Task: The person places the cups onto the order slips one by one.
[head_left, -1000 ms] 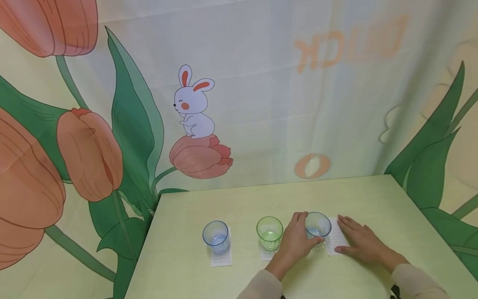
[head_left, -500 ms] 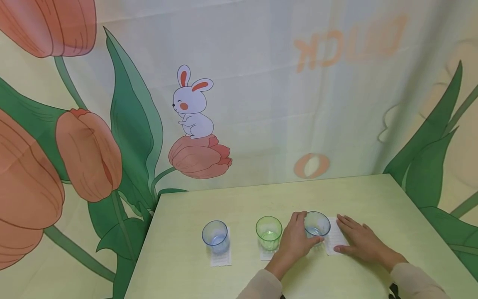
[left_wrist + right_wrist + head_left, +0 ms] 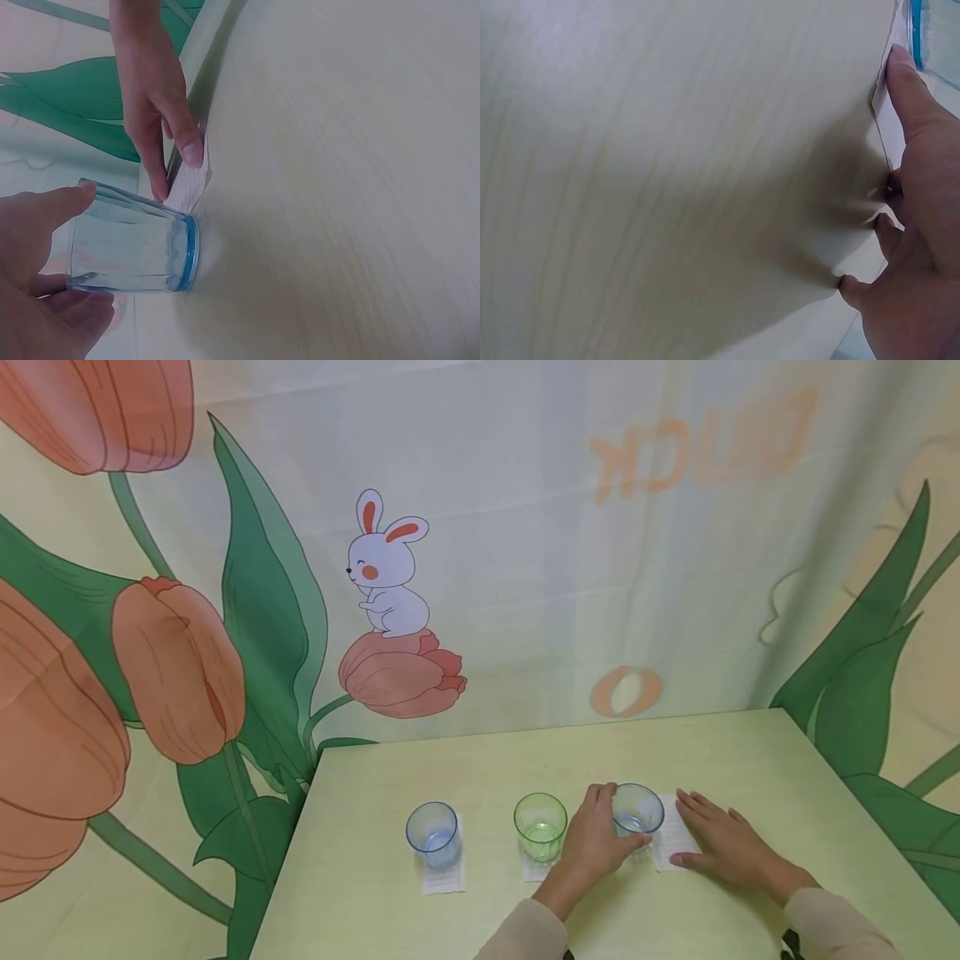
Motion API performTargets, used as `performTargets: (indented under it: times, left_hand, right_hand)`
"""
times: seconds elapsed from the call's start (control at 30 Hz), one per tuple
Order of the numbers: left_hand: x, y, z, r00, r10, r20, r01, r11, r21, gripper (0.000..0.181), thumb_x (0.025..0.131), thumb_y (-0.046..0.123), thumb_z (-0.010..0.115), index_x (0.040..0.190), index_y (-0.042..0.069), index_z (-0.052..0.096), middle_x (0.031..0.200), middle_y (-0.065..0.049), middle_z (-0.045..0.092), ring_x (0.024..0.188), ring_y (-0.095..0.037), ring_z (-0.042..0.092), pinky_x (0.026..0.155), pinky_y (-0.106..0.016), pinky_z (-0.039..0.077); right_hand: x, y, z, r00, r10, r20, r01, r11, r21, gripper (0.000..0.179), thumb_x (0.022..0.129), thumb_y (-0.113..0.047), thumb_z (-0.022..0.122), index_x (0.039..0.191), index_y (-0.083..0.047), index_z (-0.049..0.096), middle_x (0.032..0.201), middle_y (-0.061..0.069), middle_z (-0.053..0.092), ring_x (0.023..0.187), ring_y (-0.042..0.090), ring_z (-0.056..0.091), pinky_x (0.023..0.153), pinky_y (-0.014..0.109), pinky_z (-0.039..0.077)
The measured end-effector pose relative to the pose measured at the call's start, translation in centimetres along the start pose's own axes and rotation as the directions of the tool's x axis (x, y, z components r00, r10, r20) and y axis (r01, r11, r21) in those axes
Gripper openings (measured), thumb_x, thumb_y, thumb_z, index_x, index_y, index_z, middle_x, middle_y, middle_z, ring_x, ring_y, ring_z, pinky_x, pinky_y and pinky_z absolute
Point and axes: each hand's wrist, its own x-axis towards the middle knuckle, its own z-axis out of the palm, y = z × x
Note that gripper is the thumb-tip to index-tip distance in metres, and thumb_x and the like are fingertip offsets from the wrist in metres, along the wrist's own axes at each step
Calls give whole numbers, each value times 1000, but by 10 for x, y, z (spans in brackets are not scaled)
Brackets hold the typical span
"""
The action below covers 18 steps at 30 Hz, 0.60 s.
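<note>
My left hand [image 3: 592,842] holds a clear blue drinking glass [image 3: 637,821] by its sides, thumb in front and fingers behind. In the left wrist view that glass [image 3: 127,247] is upright, its base at the table surface; whether it touches cannot be told. Just right of it lies a white paper slip [image 3: 673,839] with faint printed lines. My right hand [image 3: 729,847] rests over the slip's right side, fingers extended. The right wrist view has the thumb touching the paper [image 3: 887,124], other fingertips down at the table.
A green glass [image 3: 541,831] stands left of my left hand, on a partly hidden paper slip [image 3: 536,872]. Farther left, another blue glass [image 3: 433,835] stands on its own slip [image 3: 445,883]. Behind the pale table [image 3: 450,768] hangs a printed curtain [image 3: 525,568] with tulips and a rabbit.
</note>
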Motion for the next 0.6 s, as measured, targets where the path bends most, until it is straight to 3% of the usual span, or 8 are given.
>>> performTargets:
  times: [0.3,0.6]
  left_hand:
    - [0,-1,3,1000,-7,-27,6,999,-36,86,82,49,91,150,14,53,143,2,54,121,-15,64,100,-26,54]
    - [-4,-3,3,999,32,-38,-34,998,-61,84,83,49,90,150,14,53,144,4,53,126,-14,61,104,-25,52]
  right_hand:
    - [1,-1,-1,1000,-7,3,7,1000,-23,104,89,-73,69,156,3,47,166,21,39,151,48,35,107,83,31]
    - [-2,-1,0,1000,-12,-10,12,998,-55,102,90,-73,68,157,1,47,166,19,40,151,47,35,108,82,31]
